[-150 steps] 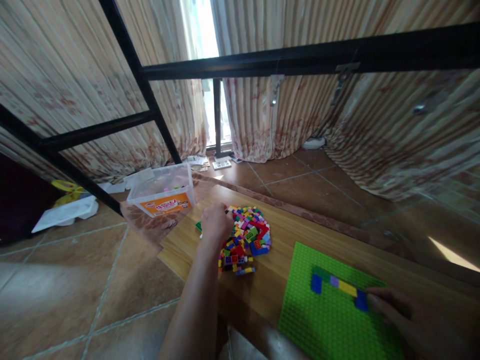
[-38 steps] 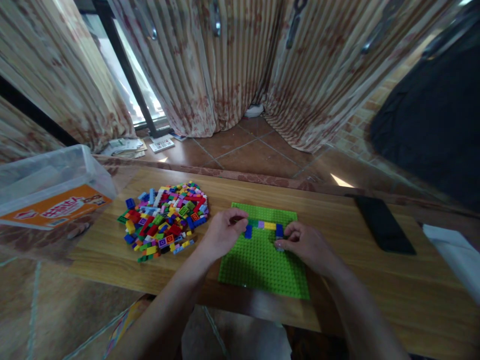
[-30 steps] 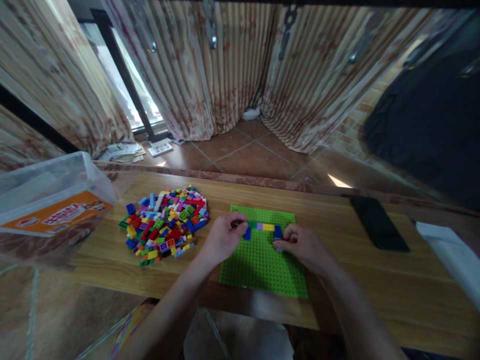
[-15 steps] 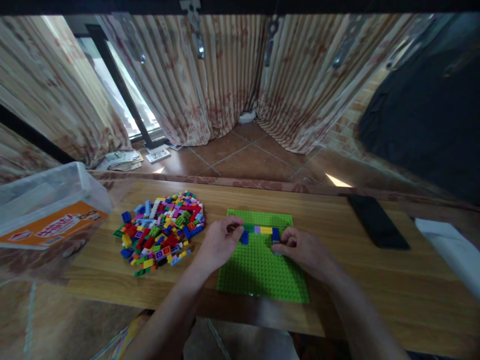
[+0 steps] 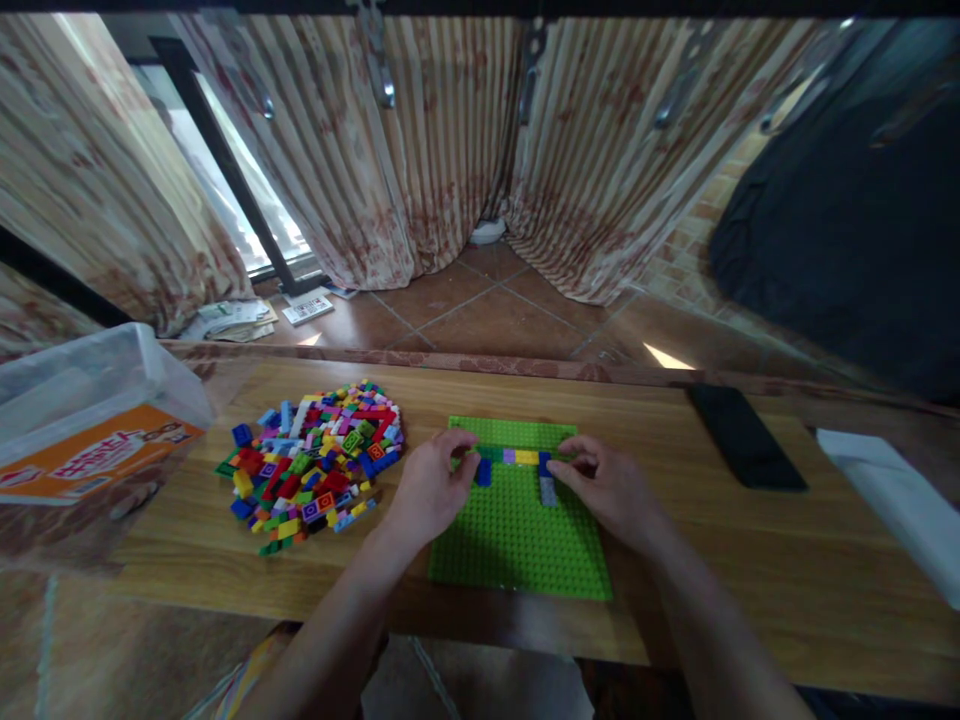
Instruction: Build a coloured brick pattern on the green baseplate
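A bright green studded baseplate (image 5: 517,545) lies on the table before me. Across its upper part runs a row of bricks: green, purple, a yellow brick (image 5: 527,457), then a dark blue brick (image 5: 544,465) at the right end. Below that end sits a grey brick (image 5: 548,491); under the left end is a blue brick (image 5: 484,473). My left hand (image 5: 433,487) is curled at the row's left end, thumb and forefinger close together; what lies between them is hidden. My right hand (image 5: 611,495) has its thumb and forefinger bent against the dark blue brick.
A heap of loose bricks (image 5: 315,460) spreads left of the baseplate. Beyond it stands a clear plastic box (image 5: 176,385) with an orange label. On the right lie a black phone-like slab (image 5: 746,437) and a white sheet (image 5: 885,500).
My right hand has moved up from the grey brick to the dark blue brick, uncovering the grey one. My left hand stays at the row's left end. The view has shifted slightly.
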{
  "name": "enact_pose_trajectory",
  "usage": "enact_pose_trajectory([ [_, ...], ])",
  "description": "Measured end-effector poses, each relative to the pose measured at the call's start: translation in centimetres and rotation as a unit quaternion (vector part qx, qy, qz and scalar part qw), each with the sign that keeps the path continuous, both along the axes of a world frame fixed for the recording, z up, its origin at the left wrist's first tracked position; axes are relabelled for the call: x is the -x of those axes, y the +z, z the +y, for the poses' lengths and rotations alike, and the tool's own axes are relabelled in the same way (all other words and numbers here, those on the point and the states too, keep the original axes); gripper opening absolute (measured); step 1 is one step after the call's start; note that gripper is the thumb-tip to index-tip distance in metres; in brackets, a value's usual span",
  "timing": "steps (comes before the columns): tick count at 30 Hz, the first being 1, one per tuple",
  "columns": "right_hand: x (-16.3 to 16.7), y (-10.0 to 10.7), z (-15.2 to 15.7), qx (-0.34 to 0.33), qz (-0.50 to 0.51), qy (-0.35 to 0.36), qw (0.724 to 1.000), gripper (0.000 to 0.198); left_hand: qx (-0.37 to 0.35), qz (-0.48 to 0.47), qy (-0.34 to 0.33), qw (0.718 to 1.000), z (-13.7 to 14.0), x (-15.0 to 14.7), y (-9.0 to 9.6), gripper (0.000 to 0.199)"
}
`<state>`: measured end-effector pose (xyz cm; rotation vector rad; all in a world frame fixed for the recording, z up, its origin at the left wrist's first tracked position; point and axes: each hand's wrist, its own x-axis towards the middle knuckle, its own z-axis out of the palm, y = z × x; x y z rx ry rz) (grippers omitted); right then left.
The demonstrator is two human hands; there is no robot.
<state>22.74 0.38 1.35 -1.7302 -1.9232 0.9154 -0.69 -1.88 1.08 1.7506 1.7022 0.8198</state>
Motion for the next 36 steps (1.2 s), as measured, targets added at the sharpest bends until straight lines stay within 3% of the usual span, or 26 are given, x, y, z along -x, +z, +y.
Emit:
enact_pose_trajectory([
  [3, 0.7, 0.1, -0.2, -0.004, -0.017, 0.009, 1.000, 0.042, -0.049, 0.055, -0.030, 0.997, -0.2, -0.7, 0.0, 0.023],
  [7, 2.1, 0.3, -0.8, -0.015, -0.115, 0.011, 0.993, 0.044, -0.101, 0.089, -0.100, 0.986, -0.8, -1.8, -0.1, 0.030],
  [12, 3.5, 0.3, -1.3, -0.032, -0.219, -0.004, 0.975, 0.033, -0.085, 0.133, -0.147, 0.976, -1.3, -3.1, -0.5, 0.037],
  [16, 4.1, 0.0, -1.4, -0.047, -0.246, -0.005, 0.968, 0.029, -0.080, 0.164, -0.159, 0.970, -1.3, -3.6, -1.0, 0.039],
  [27, 4.0, -0.4, -0.9, -0.081, -0.211, 0.009, 0.974, 0.020, -0.071, 0.181, -0.165, 0.967, -1.2, -3.5, -1.4, 0.038],
  [36, 1.8, 0.1, -0.8, -0.027, -0.056, 0.017, 0.998, 0.021, -0.067, 0.167, -0.168, 0.969, -1.2, -3.4, -1.3, 0.038],
])
